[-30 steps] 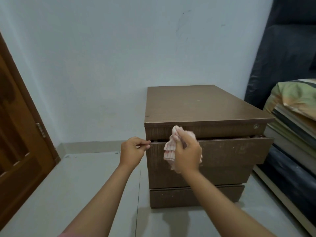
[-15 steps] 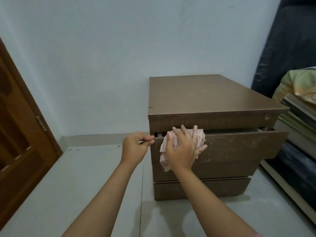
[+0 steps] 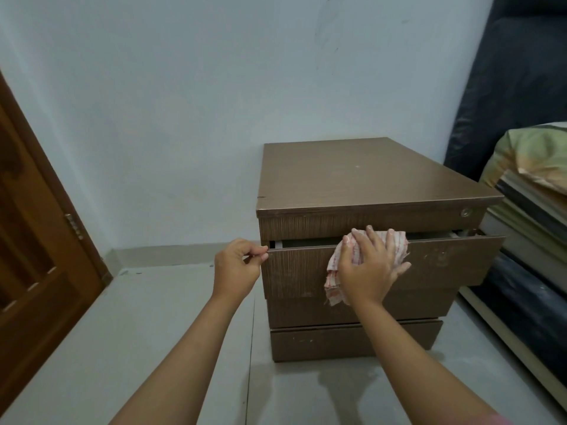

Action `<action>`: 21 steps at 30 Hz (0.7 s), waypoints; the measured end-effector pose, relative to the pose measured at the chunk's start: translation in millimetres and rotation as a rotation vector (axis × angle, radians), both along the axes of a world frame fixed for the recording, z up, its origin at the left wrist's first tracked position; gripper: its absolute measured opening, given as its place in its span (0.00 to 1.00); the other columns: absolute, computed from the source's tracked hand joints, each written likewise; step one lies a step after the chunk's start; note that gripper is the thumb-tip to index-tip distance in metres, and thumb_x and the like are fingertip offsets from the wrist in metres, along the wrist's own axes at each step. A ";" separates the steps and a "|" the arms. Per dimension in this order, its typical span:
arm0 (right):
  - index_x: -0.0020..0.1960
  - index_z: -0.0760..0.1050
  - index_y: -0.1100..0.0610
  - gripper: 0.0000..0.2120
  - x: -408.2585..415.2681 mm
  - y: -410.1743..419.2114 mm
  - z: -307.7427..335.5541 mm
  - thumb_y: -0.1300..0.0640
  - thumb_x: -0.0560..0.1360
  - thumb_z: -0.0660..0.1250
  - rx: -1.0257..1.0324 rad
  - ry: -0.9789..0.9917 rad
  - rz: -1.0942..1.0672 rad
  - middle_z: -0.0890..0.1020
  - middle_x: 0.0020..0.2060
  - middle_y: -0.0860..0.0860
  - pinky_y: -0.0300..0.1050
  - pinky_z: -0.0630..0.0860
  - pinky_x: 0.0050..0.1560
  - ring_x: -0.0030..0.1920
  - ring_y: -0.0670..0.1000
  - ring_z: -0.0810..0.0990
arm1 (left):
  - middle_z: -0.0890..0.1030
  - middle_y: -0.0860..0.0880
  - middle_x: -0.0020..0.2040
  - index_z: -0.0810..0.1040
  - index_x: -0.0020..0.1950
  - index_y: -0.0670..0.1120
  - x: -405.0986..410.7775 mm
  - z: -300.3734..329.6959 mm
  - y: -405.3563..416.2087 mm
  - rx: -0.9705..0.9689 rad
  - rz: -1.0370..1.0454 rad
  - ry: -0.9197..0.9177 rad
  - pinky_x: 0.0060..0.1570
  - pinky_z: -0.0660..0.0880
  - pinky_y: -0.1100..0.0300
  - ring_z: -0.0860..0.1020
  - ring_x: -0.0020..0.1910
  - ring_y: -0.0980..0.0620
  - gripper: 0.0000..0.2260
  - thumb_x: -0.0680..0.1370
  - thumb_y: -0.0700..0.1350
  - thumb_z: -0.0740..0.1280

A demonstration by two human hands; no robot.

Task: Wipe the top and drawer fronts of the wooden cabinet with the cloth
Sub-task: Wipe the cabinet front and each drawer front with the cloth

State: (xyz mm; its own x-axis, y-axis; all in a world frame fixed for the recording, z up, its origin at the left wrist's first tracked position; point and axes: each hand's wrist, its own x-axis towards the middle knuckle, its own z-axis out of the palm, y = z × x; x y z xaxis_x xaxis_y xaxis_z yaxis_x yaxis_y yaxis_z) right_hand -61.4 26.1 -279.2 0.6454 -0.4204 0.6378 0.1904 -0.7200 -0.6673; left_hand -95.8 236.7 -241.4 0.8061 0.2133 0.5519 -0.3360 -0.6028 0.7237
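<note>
Door (image 3: 33,240) at far left, brown wood, hinge (image 3: 74,227) on its right edge. Grey floor (image 3: 138,317) runs from it to the cabinet; pale wall (image 3: 184,102) behind.

Left hand (image 3: 237,268): fingers curled, thumb and forefinger pinching the top left corner of the second drawer (image 3: 294,271). That drawer is pulled partway out, dark gap showing along its top edge.

Cabinet (image 3: 352,179) stands centre-right, back against the wall, top bare with a few light specks. Four drawer fronts stacked. The top one is narrow, with a round lock (image 3: 466,212) at its right end. The bottom two sit flush.

Cloth (image 3: 336,271), white with pink stripes, is bunched on the upper face of the open drawer, about mid-width. Its lower corner hangs down over the drawer's bottom edge.

Right hand (image 3: 369,265): flat on the cloth, fingers straight and spread, pressing it against the drawer front. Fingertips reach the drawer's top edge.

Scuff marks on the drawer face right of the hand.

Far right: stacked bedding (image 3: 534,167) and a dark upright mattress (image 3: 515,87), just beside the cabinet.
</note>
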 end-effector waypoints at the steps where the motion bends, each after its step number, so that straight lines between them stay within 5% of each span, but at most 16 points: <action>1: 0.57 0.79 0.50 0.14 0.9 -6.0 0.1 0.48 0.75 0.62 -0.001 0.000 -0.006 0.75 0.66 0.50 0.73 0.41 0.67 0.75 0.54 0.58 | 0.81 0.50 0.39 0.83 0.41 0.44 0.1 -0.2 -0.6 0.001 0.004 -0.005 0.41 0.72 0.77 0.79 0.41 0.58 0.04 0.70 0.35 0.72; 21: 0.59 0.78 0.51 0.17 15.8 -126.9 2.0 0.46 0.76 0.58 -0.049 0.038 -0.143 0.75 0.66 0.51 0.72 0.43 0.68 0.75 0.55 0.59 | 0.80 0.50 0.38 0.82 0.40 0.43 -1.1 -4.9 -7.3 0.017 0.069 -0.066 0.41 0.72 0.76 0.78 0.40 0.59 0.05 0.70 0.33 0.71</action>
State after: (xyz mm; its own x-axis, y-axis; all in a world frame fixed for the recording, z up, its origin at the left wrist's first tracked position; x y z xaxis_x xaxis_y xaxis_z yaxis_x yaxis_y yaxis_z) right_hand -45.6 -100.8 -277.2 0.6049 -0.4789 0.6362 0.0586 -0.7700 -0.6354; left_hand -96.9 229.5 -246.3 0.7519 0.2571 0.6070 -0.3400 -0.6377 0.6912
